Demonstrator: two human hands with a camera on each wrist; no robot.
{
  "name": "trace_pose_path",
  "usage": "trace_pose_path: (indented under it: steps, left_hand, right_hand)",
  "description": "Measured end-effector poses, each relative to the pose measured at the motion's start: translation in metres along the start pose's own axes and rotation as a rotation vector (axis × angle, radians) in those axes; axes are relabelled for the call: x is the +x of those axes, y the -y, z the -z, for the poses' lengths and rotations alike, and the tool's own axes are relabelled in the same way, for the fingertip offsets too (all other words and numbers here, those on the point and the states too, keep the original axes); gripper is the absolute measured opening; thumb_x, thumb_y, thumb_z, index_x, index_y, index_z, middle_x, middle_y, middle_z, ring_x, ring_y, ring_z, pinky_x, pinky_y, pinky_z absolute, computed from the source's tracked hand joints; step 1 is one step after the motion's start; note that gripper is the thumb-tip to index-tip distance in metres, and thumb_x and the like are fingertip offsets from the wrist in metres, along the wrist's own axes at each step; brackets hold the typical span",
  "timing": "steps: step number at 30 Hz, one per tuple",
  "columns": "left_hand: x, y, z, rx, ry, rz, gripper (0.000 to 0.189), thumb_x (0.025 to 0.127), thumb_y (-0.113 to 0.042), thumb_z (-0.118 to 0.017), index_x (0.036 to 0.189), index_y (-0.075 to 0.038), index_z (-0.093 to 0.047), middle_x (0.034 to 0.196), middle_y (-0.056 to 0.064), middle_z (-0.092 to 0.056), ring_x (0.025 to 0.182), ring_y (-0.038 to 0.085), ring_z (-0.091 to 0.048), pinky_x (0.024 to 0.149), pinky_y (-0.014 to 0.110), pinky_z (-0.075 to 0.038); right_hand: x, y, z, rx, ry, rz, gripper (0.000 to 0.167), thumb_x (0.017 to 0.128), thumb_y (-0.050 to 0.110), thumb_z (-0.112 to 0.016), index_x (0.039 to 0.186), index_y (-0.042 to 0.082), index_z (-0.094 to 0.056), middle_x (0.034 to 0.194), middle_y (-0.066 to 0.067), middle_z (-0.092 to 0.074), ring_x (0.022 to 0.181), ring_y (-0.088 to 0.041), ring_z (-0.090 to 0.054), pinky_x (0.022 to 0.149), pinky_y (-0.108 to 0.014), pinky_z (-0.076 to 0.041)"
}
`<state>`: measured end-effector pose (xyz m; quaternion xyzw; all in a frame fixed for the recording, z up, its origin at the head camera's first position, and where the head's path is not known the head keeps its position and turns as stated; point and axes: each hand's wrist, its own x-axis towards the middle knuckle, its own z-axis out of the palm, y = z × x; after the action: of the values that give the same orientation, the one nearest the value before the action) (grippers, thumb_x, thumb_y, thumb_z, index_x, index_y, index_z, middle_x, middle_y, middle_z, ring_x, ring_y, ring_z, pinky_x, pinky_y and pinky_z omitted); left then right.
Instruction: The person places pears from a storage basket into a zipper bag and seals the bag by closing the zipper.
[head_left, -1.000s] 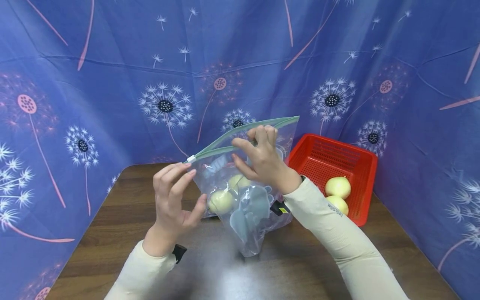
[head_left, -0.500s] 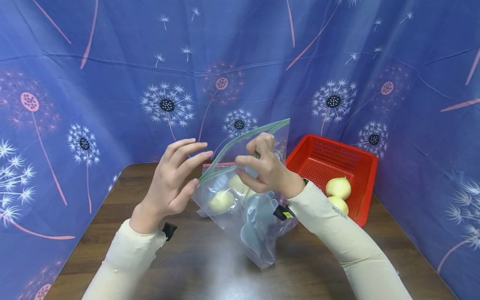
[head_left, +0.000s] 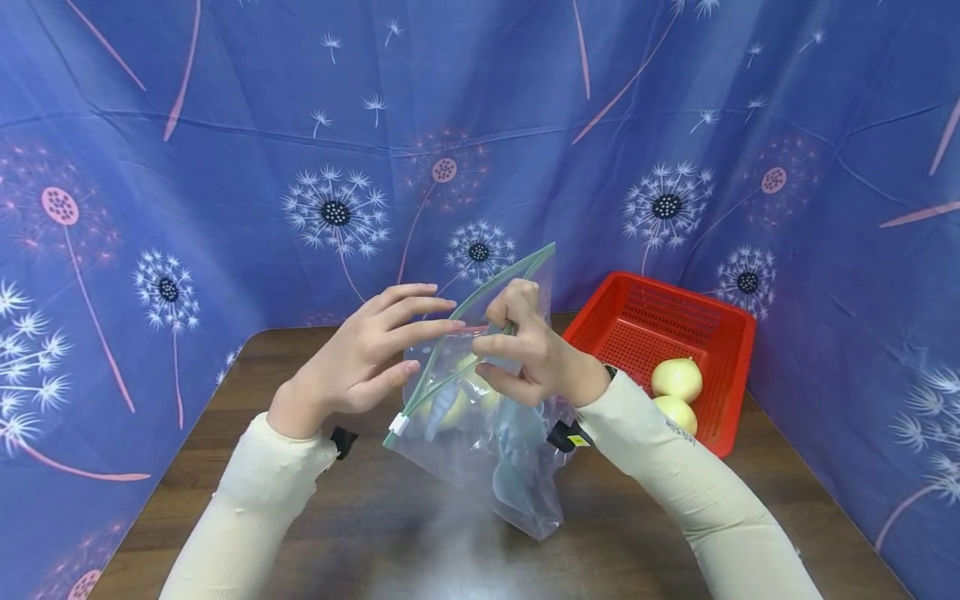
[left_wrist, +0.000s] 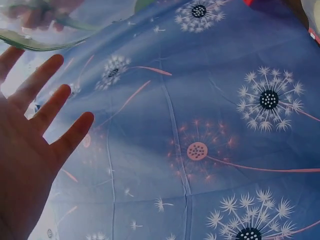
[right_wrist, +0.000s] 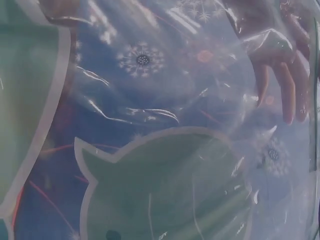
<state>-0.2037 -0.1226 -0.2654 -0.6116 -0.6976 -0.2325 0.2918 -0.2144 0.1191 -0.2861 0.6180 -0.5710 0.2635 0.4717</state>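
Note:
A clear slider zip bag (head_left: 457, 454) with a green zip strip and greenish printed shapes (right_wrist: 170, 190) hangs over the table, its mouth parted. My right hand (head_left: 531, 350) grips the near side of its mouth with curled fingers. The left hand (head_left: 363, 354) spreads its straight fingers at the mouth's left side; in the left wrist view this hand (left_wrist: 30, 130) has nothing in it. The white slider (head_left: 398, 424) sits at the zip's lower left end. Behind the bag, another clear bag with a pink-red edge (head_left: 472, 330) and pale yellow round fruit (head_left: 450, 410) show through the plastic.
A red plastic basket (head_left: 738, 367) stands at the right with two pale yellow fruits (head_left: 677, 380) in it. The brown wooden table (head_left: 247, 392) meets a blue dandelion-print curtain (head_left: 225, 183) at the back and sides.
The left hand has left the slider corner and moved up and right to the bag's mouth. The bag has swung, its slider end dropping and its right top corner shifting left.

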Motion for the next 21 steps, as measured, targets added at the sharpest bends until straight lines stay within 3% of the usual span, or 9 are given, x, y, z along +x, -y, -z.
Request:
trace_pose_path:
  steps: [4, 7, 14, 21]
  left_hand:
    - [-0.001, 0.003, -0.003, 0.065, 0.029, -0.015, 0.049, 0.09, -0.037, -0.055, 0.13, -0.01, -0.062, 0.129, 0.013, -0.062, 0.13, 0.036, -0.049, 0.103, 0.051, -0.041]
    - [-0.004, 0.004, -0.005, 0.104, 0.032, -0.033, 0.051, 0.086, -0.041, -0.061, 0.125, -0.008, -0.065, 0.128, 0.013, -0.063, 0.128, 0.035, -0.051, 0.095, 0.051, -0.046]
    - [-0.009, 0.005, -0.004, 0.122, 0.033, -0.041, 0.067, 0.096, -0.065, -0.042, 0.114, -0.005, -0.067, 0.13, 0.014, -0.063, 0.129, 0.032, -0.052, 0.095, 0.051, -0.046]
    - [-0.018, 0.004, 0.003, 0.094, 0.038, 0.044, 0.072, 0.092, -0.073, -0.044, 0.108, -0.008, -0.068, 0.131, 0.009, -0.064, 0.133, 0.027, -0.05, 0.099, 0.047, -0.042]
  right_hand:
    - [0.0, 0.002, -0.001, 0.007, 0.013, 0.016, 0.016, 0.097, 0.026, -0.049, 0.089, 0.014, -0.055, 0.083, -0.008, -0.031, 0.082, -0.029, -0.028, 0.071, -0.045, -0.02]
    - [-0.001, 0.004, -0.001, 0.0, 0.026, 0.02, 0.017, 0.098, 0.027, -0.048, 0.089, 0.015, -0.055, 0.083, -0.007, -0.031, 0.08, -0.029, -0.028, 0.071, -0.045, -0.019]
    - [-0.005, 0.003, 0.003, 0.009, 0.033, 0.021, 0.018, 0.097, 0.024, -0.046, 0.088, 0.012, -0.057, 0.082, -0.007, -0.03, 0.081, -0.029, -0.028, 0.071, -0.047, -0.016]
    - [-0.007, 0.001, 0.01, 0.0, 0.012, 0.032, 0.019, 0.097, 0.019, -0.043, 0.087, 0.011, -0.057, 0.081, -0.007, -0.031, 0.079, -0.029, -0.027, 0.072, -0.047, -0.016]
